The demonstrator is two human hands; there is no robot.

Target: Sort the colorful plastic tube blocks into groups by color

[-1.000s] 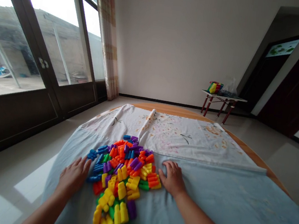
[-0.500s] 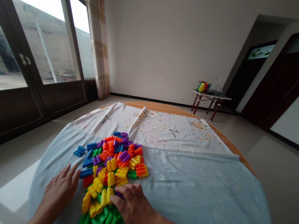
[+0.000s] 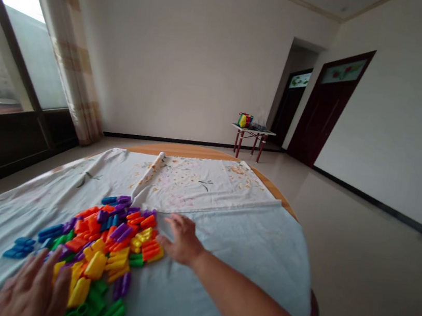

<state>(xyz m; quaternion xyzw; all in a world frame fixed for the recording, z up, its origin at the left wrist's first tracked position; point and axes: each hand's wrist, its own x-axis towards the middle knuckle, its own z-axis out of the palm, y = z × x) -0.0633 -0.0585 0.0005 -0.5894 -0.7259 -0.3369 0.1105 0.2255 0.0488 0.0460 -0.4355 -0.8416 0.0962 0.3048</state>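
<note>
A heap of bullet-shaped plastic toy blocks (image 3: pixel 96 265) in orange, yellow, purple, blue and green lies on the left part of the cloth-covered table. At the heap's near left edge is my left hand (image 3: pixel 35 287), its fingers stretched out and partly hiding yellow blocks; whether it touches them I cannot tell. My right hand (image 3: pixel 182 240) is beside the heap's right edge, fingers apart and nothing held, close to an orange block (image 3: pixel 151 250). Blue blocks (image 3: pixel 20 248) lie at the far left of the heap, and green blocks (image 3: pixel 111 315) lie at its near end.
A light blue cloth (image 3: pixel 227 265) and a white floral cloth (image 3: pixel 192 181) cover the round wooden table (image 3: pixel 184 150). Against the back wall stands a small table (image 3: pixel 256 131) with a colourful bag (image 3: pixel 244 120) on it. A curtain (image 3: pixel 61 37) hangs at the left.
My view has turned to the right. My right hand has moved from the near part of the heap to its far right side. The left hand is now closer to the heap's near edge.
</note>
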